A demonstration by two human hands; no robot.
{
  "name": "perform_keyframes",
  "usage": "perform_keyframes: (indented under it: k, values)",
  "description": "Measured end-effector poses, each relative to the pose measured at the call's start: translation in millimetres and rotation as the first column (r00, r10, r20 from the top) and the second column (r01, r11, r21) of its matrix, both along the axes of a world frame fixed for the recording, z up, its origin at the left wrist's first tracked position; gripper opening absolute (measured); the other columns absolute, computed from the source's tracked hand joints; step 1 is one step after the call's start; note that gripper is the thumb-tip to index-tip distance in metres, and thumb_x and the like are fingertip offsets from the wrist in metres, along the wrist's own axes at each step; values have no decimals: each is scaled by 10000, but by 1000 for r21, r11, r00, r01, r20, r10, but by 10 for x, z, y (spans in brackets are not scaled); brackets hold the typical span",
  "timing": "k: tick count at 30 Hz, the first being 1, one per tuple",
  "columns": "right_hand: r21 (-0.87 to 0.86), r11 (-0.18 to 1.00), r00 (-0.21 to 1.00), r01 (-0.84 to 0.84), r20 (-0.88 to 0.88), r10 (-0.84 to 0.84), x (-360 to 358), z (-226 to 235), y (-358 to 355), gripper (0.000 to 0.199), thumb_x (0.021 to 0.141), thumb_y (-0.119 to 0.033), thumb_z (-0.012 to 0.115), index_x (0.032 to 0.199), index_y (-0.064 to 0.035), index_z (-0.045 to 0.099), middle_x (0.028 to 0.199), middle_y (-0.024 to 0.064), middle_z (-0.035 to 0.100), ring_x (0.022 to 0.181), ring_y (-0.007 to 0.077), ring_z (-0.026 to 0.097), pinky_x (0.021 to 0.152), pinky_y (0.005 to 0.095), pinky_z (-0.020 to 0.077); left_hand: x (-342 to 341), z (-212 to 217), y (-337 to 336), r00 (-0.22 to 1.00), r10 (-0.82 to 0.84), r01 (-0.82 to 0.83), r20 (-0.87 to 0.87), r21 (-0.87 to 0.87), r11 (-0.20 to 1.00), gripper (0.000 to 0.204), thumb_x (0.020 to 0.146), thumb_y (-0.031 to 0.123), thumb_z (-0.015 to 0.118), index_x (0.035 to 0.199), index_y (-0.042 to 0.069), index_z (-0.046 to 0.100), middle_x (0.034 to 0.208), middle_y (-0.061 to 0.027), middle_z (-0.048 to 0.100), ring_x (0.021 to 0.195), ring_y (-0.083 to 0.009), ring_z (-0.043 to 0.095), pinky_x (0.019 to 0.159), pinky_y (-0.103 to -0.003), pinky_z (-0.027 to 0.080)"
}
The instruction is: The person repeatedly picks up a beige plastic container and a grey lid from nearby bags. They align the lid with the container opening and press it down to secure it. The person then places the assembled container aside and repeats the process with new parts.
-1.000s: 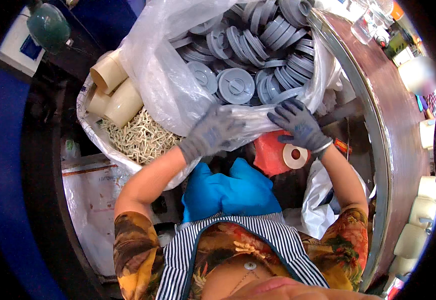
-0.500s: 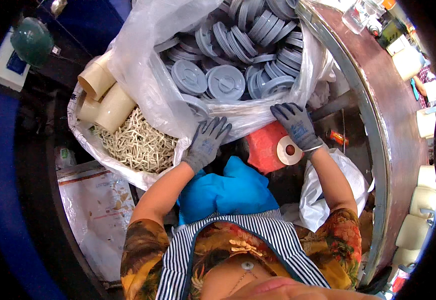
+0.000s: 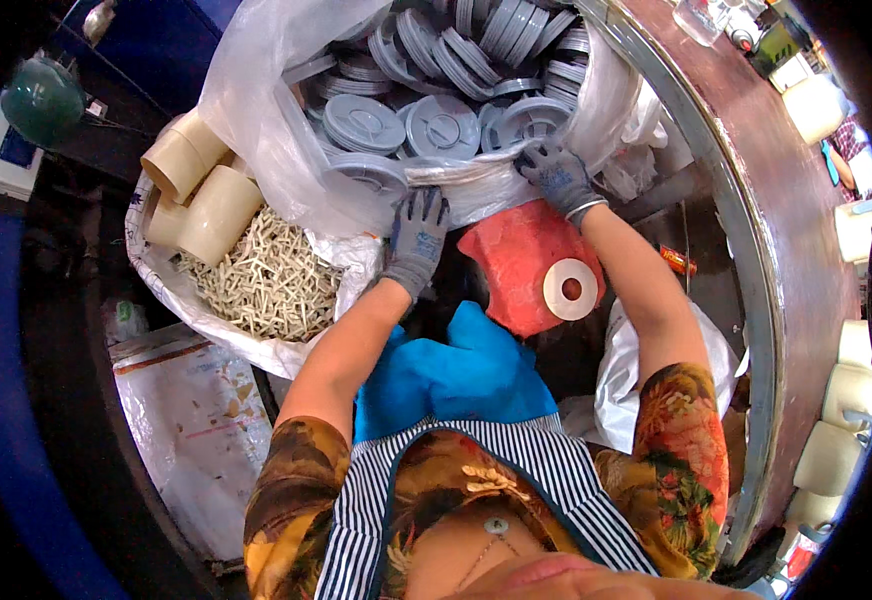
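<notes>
A large translucent plastic bag (image 3: 246,110) stands in front of me, full of grey round plastic lids (image 3: 443,127), some in stacks. Both my hands wear grey knit gloves. My left hand (image 3: 418,240) lies against the near side of the bag, its fingers stretched out upward just below the bunched rim. At the rim's right end, the fingers of my right hand (image 3: 559,180) curl over the gathered plastic, close to a lid with a raised ring. How firmly they grip is partly hidden.
Left of the bag, a white sack (image 3: 291,357) holds small beige pieces (image 3: 266,280) and cream cylinders (image 3: 221,215). A red block (image 3: 516,262) with a cream disc is below my right hand. A curved brown table (image 3: 756,190) with a metal edge bounds the right, with cream containers (image 3: 836,465) along it.
Both hands have moved farther from me, with the near rim and the lids shifting up and left in view. The left fingers were spread and are now closer together. More of the red block shows.
</notes>
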State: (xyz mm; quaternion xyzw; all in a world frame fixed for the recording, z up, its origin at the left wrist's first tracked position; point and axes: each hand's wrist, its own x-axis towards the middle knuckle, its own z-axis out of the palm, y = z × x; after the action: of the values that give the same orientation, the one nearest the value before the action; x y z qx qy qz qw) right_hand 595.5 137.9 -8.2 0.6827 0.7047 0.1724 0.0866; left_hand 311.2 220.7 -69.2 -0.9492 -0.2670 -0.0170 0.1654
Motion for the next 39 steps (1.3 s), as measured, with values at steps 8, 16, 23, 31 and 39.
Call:
perform_keyframes:
  k: [8,16,23,31,39]
  values:
    - [-195,978,691,-78,-717,-88,168,166,-694,390,935,-339,562,1281,-170,626,1282,123,614,1175,342,566,1012,431,439,-337,6,-285,992,-125,112,-36,-244,963,597,842,238,599,1417,144,474,1522,-76,365,1306,-301,405,1085,-474,327]
    - [-324,920,527,220,-755,-391,442,-296,-423,444,941,-484,533,1189,-151,691,1191,157,671,1107,333,626,989,398,448,-212,-137,-258,998,-62,68,29,-358,931,660,833,218,605,1462,165,412,1552,-81,330,1367,-374,346,1108,-547,290]
    - [-114,982,529,149,-830,-176,326,-559,-728,503,879,-340,658,1301,-74,594,1343,135,585,1212,340,553,1022,416,442,-594,459,-471,945,-100,251,310,-497,831,584,886,287,587,1430,126,449,1506,-138,380,1335,-374,387,1109,-554,288]
    - [230,964,649,135,-756,89,-1824,414,20,617,794,-374,718,1317,-84,564,1274,192,590,1122,389,574,957,466,463,-1054,730,-382,972,210,-180,104,-245,953,585,844,314,631,1347,39,511,1420,-142,475,1315,-315,424,1036,-468,353]
    - [359,844,199,397,-932,303,-1292,-100,716,543,780,-196,766,1252,0,583,1183,195,657,1079,285,643,949,383,489,-1809,1091,-844,950,42,62,309,-319,946,593,863,362,627,1368,75,508,1415,-161,477,1343,-380,388,1101,-526,310]
